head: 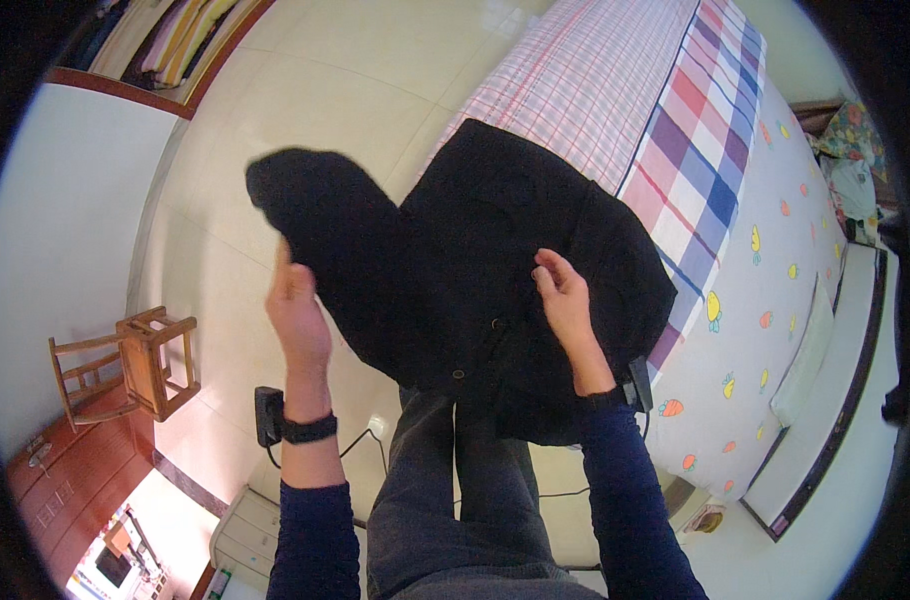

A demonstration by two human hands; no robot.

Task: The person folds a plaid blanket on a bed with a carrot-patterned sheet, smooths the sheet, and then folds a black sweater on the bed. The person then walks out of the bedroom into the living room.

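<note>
A black buttoned garment (455,277) spreads before me, partly over the bed's edge and close to the front of my legs. One sleeve-like part (320,184) reaches left above the floor and is blurred. My left hand (301,304) is at the lower edge of that part, its fingers partly hidden by the cloth; a grip cannot be made out. Over the garment's right half, my right hand (564,289) has curled fingers, thumb near the forefinger. Whether they pinch black cloth is unclear. Two round buttons (458,373) show near the garment's lower middle.
The bed (732,337) with checked and carrot-patterned covers lies at right. A small wooden chair (155,360) stands at left, near a reddish-brown cabinet (87,465). Dark cables (564,494) run by my legs. Folded textiles fill an open shelf (177,45) at upper left.
</note>
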